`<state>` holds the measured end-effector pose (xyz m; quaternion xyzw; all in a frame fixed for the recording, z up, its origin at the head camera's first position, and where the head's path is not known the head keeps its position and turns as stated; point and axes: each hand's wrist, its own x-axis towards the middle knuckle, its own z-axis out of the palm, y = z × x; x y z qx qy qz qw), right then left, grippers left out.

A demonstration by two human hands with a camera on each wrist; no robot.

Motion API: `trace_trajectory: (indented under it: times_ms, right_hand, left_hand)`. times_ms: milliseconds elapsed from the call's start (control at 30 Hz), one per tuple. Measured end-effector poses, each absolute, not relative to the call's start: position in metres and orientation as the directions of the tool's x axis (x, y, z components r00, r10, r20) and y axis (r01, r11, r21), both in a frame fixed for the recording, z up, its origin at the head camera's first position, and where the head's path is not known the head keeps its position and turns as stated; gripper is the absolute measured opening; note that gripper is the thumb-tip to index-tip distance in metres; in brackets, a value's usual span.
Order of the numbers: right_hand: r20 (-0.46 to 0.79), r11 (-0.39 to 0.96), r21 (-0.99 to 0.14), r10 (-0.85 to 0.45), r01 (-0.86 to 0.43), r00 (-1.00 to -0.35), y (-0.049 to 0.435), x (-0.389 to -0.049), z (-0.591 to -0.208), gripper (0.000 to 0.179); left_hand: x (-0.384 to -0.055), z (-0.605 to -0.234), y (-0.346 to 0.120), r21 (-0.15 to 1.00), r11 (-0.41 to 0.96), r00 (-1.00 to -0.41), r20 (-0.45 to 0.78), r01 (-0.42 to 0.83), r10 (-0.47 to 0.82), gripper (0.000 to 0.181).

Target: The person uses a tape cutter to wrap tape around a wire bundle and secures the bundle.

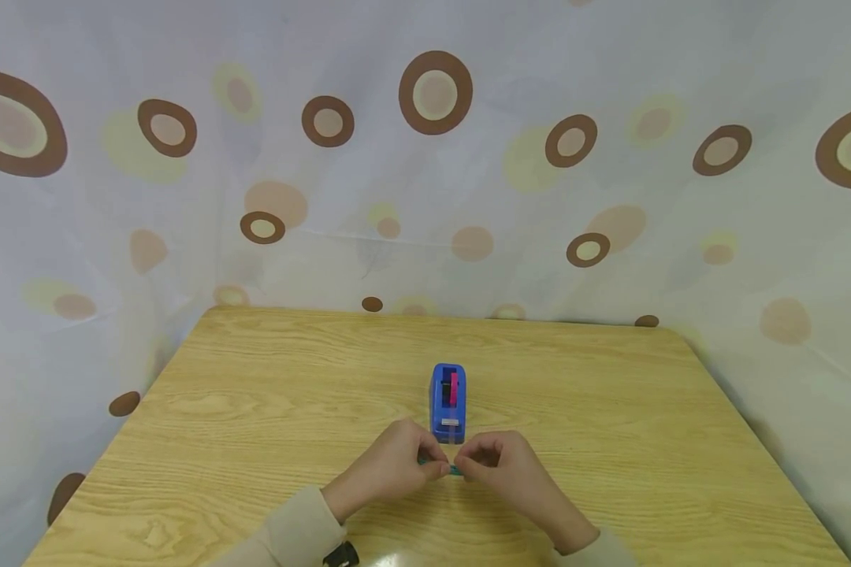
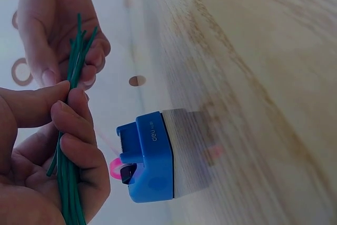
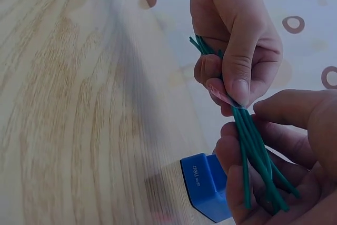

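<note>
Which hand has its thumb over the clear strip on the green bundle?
The left hand, higher in the right wrist view: its thumb overlaps the clear strip, while the right hand has its thumb beside the green bundle.

A wooden surface [image 1: 291, 378], yellowish with darker streaked grain and rounded far corners, is carrying a blue tape dispenser [image 1: 447, 412]. The dispenser is standing upright near the midline, its base resting flat. In both wrist views, the polished wood is faintly mirroring the blue body.
</note>
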<state>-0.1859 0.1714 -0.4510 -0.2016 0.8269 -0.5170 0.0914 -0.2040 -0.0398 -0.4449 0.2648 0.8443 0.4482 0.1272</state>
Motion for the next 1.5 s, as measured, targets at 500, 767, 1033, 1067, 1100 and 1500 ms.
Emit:
trace_trajectory:
  times_ms: [500,767,1033,1067,1100,1500]
  right_hand:
    - [0.088,0.362,-0.902,-0.38,-0.236,-0.921,0.164,-0.178,-0.454,0.008]
    - [0.079,0.407,-0.887,-0.33,-0.217,-0.941,0.161,-0.175,-0.456,0.007]
    - [0.074,0.39,-0.9,-0.305,-0.196,-0.949,0.16,-0.174,-0.46,0.009]
    - [0.07,0.395,-0.898,-0.302,-0.192,-0.951,0.159,-0.174,-0.46,0.009]
    - [0.07,0.401,-0.896,-0.299,-0.192,-0.952,0.159,-0.174,-0.461,0.009]
    - [0.093,0.46,-0.859,-0.293,-0.225,-0.952,0.157,-0.176,-0.464,0.009]
  left_hand:
    - [-0.204,-0.445,-0.039,0.82,0.467,-0.829,0.017,0.332,0.559,0.009]
    - [-0.205,-0.446,-0.039,0.818,0.461,-0.827,0.031,0.343,0.561,0.009]
    - [-0.206,-0.446,-0.04,0.833,0.453,-0.824,0.007,0.318,0.566,0.009]
    - [-0.207,-0.447,-0.04,0.836,0.451,-0.822,-0.002,0.311,0.57,0.009]
    - [-0.207,-0.447,-0.04,0.839,0.451,-0.818,-0.013,0.304,0.575,0.009]
    - [-0.214,-0.444,-0.044,0.831,0.5,-0.752,-0.165,0.242,0.638,0.029]
